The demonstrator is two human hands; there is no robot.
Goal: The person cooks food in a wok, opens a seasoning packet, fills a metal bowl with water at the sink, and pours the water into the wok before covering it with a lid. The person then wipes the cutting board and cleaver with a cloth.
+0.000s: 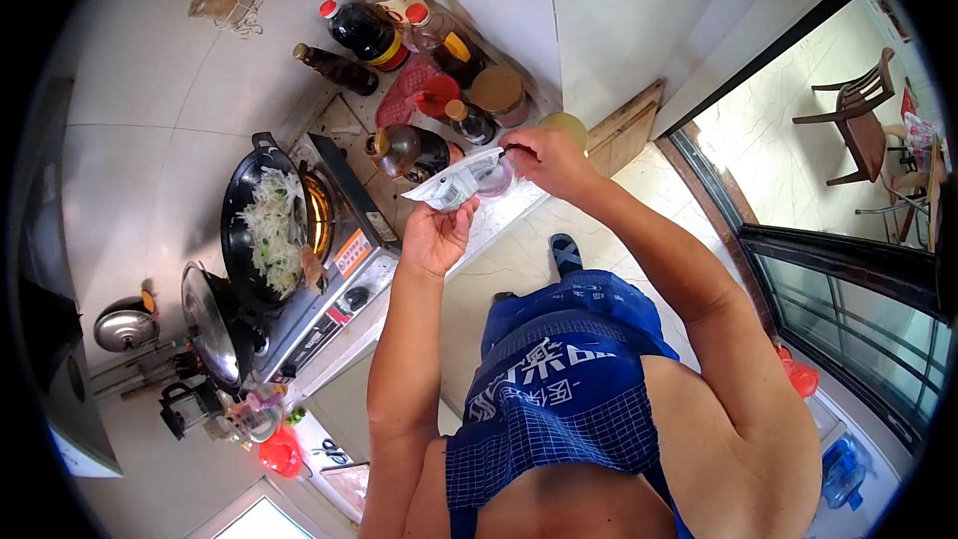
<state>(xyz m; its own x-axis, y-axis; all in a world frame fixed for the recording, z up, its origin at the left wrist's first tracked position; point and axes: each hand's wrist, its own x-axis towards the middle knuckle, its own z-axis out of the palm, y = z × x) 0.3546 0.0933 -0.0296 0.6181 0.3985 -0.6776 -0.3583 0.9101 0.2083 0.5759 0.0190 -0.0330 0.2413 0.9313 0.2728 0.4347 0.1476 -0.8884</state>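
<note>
Both hands are on a small white packet (449,185) above the counter's edge. My left hand (439,238) grips its lower edge between thumb and fingers. At the packet's upper right end, the fingers of my right hand (549,157) are pressed together on something I cannot make out, near the packet's corner and a clear round container (494,177). Close behind the packet lies a brown-glass bottle (414,152). To the left, a black wok (236,225) holding pale shredded food (271,230) sits on the gas stove (344,240).
Sauce bottles (367,32) and jars (499,92) crowd the counter by the wall. A lidded pan (212,324) sits on the stove's near burner. A wooden board (624,127) leans at the counter's end. A glass door (858,289) and a chair (860,130) are on the right.
</note>
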